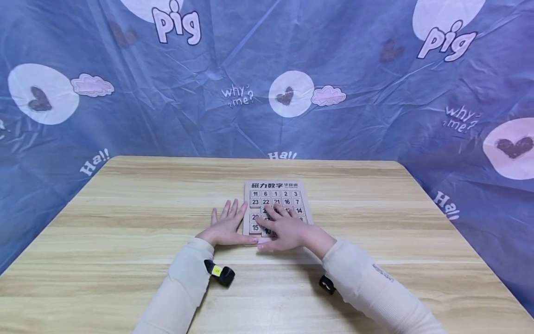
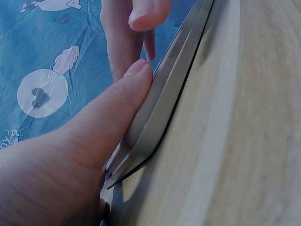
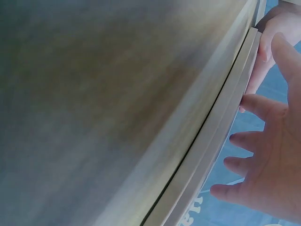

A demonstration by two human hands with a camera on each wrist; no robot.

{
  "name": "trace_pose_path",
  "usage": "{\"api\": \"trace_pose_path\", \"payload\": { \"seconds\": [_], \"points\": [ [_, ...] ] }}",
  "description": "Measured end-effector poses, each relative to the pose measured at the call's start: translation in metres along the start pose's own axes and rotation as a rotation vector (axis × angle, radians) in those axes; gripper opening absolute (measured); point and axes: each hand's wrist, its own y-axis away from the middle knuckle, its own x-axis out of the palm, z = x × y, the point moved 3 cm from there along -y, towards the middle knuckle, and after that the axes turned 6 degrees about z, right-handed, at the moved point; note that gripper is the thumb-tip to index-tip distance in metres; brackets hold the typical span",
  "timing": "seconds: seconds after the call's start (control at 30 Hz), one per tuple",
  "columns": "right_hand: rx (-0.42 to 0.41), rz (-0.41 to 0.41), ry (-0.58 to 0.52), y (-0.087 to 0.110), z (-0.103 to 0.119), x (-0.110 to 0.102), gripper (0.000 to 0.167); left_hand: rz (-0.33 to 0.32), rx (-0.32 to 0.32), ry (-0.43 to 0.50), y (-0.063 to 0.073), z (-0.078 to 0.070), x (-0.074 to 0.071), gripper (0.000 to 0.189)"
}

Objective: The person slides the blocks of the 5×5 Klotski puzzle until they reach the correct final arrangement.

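A sliding number puzzle (image 1: 275,185), a flat pale board with numbered square tiles, lies on the table. My left hand (image 1: 225,229) is spread at its left side, with the thumb (image 2: 117,103) laid over the near left corner. Over the lower tiles my right hand (image 1: 288,232) stretches out, its fingers spread and one fingertip (image 3: 249,100) right at the tile surface. Tiles 11, 6, 1, 2 and 3 show in the top row. A gap without a tile shows at the left of the third row. The right hand hides several middle and lower tiles.
The board rests on a light wood-grain table (image 1: 125,260). Behind the table hangs a blue printed cloth (image 1: 233,51). A small black device with a yellow label (image 1: 218,271) is strapped at the left wrist, and another black device (image 1: 327,284) at the right.
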Motion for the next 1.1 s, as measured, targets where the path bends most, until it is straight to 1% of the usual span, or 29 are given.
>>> {"api": "trace_pose_path", "payload": {
  "seconds": [0.27,0.6,0.7,0.87,0.97,1.1],
  "points": [
    [-0.020,0.005,0.007,0.004,0.004,0.000,0.073,-0.005,0.004,-0.004,0.000,0.001,-0.001,0.108],
    [-0.017,0.014,0.025,0.004,0.003,-0.002,0.075,0.001,-0.003,-0.008,0.001,0.001,-0.001,0.107],
    [-0.004,-0.002,0.013,0.007,-0.003,-0.006,0.079,0.001,-0.003,-0.009,0.000,0.001,-0.001,0.107],
    [0.045,-0.039,-0.010,0.019,-0.025,-0.011,0.081,-0.001,0.000,0.000,-0.001,0.001,0.000,0.108],
    [0.071,-0.046,-0.026,0.026,-0.039,-0.010,0.081,0.001,-0.004,-0.003,-0.001,0.001,0.000,0.109],
    [0.113,-0.036,-0.055,0.035,-0.055,-0.006,0.085,0.009,-0.010,-0.006,0.000,0.001,-0.001,0.109]
  ]
}}
